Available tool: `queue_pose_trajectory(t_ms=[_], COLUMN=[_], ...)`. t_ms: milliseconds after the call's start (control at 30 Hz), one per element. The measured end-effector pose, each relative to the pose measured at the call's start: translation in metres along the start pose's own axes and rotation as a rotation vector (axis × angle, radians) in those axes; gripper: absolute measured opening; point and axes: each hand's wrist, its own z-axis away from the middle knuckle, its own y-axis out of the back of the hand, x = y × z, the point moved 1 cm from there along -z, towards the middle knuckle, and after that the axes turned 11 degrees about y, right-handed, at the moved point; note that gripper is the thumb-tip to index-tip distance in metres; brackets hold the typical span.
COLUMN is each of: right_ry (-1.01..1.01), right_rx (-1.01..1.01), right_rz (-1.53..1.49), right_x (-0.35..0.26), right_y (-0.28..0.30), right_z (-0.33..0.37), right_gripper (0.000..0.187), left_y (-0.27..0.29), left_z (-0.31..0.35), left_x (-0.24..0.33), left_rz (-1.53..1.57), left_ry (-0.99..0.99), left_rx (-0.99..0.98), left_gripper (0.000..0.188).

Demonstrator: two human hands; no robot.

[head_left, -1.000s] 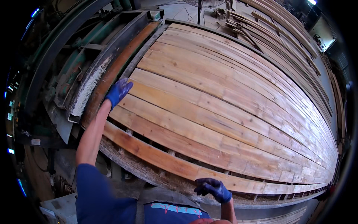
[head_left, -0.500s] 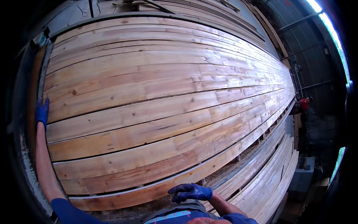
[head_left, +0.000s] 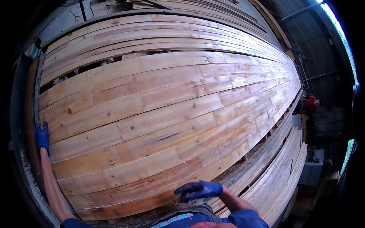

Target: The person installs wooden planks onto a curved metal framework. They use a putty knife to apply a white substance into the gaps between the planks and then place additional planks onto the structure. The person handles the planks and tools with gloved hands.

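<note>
Long planed wooden boards [head_left: 159, 110] lie side by side. The near group sits close together, with only thin seams between the boards. A dark, wedge-shaped gap [head_left: 81, 68] parts it from the far boards [head_left: 125, 33]. My left hand [head_left: 43, 137], in a blue glove, is at the left ends of the near boards, its fingers stretched out along them and holding nothing. Above the front edge of the nearest board [head_left: 140, 203] hovers my right hand [head_left: 199, 190], also blue-gloved. Its fingers are loosely bent and apart, with nothing in them.
A dark metal frame [head_left: 27, 102] runs along the boards' left ends. More boards [head_left: 266, 186] are stacked at the right, and others [head_left: 213, 15] lie beyond the far edge. Another person in red [head_left: 312, 103] stands at the far right end, near a grey box [head_left: 310, 173].
The near boards have shifted toward me and their seams have narrowed, opening a gap behind them. My left hand has moved nearer along the board ends. My right hand has barely moved.
</note>
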Motion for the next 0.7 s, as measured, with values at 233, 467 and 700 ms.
queue_pose_trajectory(t_ms=[233,467,700], right_ry=[0.249,0.498,0.441], right_rx=[0.636,0.95,1.13], right_rz=[0.531,1.995,1.918], right_x=[-0.163,-0.228,-0.235], right_y=[0.124,0.253,0.352], right_z=[-0.05,-0.133,-0.139], right_gripper=[0.037,0.062,0.062], left_y=[0.006,0.009,0.023], left_z=[0.023,0.007,0.007], left_x=[0.02,-0.004,0.152], left_rz=[-0.055,0.054,-0.234], left_ry=[0.033,0.057,-0.375], left_rx=[-0.093,-0.262,0.009], left_gripper=[0.057,0.058,0.047])
